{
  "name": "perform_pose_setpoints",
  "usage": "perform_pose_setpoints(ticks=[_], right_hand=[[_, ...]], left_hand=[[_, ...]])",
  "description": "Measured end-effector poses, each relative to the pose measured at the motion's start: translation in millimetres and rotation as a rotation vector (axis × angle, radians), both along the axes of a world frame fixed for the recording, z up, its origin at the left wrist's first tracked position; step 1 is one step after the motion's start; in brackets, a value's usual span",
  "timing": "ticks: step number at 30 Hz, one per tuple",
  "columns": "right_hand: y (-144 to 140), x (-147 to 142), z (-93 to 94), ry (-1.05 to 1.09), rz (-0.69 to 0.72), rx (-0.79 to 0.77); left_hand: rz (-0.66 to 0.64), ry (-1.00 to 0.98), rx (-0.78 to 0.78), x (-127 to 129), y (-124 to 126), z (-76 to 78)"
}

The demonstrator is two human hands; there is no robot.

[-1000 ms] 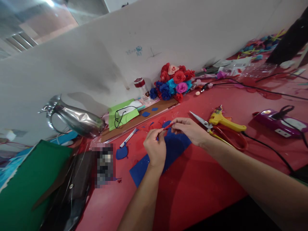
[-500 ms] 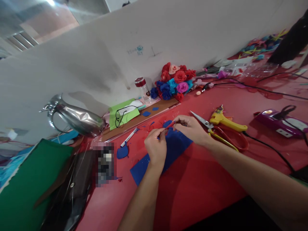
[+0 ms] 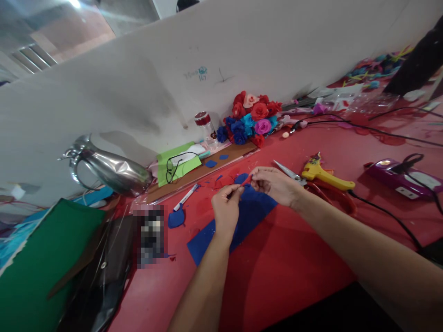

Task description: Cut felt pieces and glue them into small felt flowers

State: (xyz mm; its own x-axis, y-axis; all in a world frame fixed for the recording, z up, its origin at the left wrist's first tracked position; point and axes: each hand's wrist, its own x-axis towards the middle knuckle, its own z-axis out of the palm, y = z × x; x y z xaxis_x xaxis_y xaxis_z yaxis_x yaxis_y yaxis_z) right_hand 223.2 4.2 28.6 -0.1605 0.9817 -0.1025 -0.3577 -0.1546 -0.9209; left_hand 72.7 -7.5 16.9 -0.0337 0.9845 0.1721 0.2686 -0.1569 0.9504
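Note:
Between the fingertips of both hands is a small red piece of craft material [image 3: 246, 180], seen edge-on; paper or foam, I cannot tell. My left hand [image 3: 226, 205] pinches its near end with the thumb on top. My right hand [image 3: 275, 184] pinches the far end, its other fingers curled. Below them lies a dark blue sheet [image 3: 254, 207], partly covered by my left wrist. A round blue cut piece [image 3: 241, 178] rests just behind the fingers. To the left lie a blue petal-shaped piece [image 3: 176, 217] and a white marker [image 3: 186, 197].
Scissors [image 3: 289, 170] and a yellow glue gun [image 3: 325, 177] with a cord lie right of my hands. A purple power strip [image 3: 403, 177] is further right. Behind stand a bunch of craft roses [image 3: 251, 117] and a glass bottle [image 3: 206, 128]. A metal jug [image 3: 110, 168] is at left.
My right hand has turned slightly and its fingers have shifted on the red piece. My left hand has moved a little to the right. The things on the table stay put.

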Motion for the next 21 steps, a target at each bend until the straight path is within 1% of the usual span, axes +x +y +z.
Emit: perform_pose_setpoints(ticks=[1, 3, 7, 14, 17, 21], right_hand=[[0.1, 0.2, -0.1, 0.023, 0.015, -0.021], [0.1, -0.3, -0.2, 0.028, 0.004, -0.013], [0.1, -2.9, 0.6, -0.036, -0.063, 0.068], [0.6, -2.5, 2.5, -0.146, -0.078, 0.108], [1.0, -1.4, 1.4, -0.109, -0.072, 0.058], [3.9, 1.3, -2.1, 0.062, -0.012, -0.107]], left_hand=[[-0.009, -0.034, -0.032, 0.2, 0.7, -0.6], [-0.006, -0.072, -0.059, 0.2, 1.8, -1.4], [0.011, -0.067, -0.053, -0.2, 2.3, -1.0], [0.020, -0.051, -0.045, -0.6, 2.3, -1.0], [0.020, -0.046, -0.035, -0.5, 2.7, -2.2], [0.011, -0.073, -0.051, 0.7, 2.0, -1.8]])
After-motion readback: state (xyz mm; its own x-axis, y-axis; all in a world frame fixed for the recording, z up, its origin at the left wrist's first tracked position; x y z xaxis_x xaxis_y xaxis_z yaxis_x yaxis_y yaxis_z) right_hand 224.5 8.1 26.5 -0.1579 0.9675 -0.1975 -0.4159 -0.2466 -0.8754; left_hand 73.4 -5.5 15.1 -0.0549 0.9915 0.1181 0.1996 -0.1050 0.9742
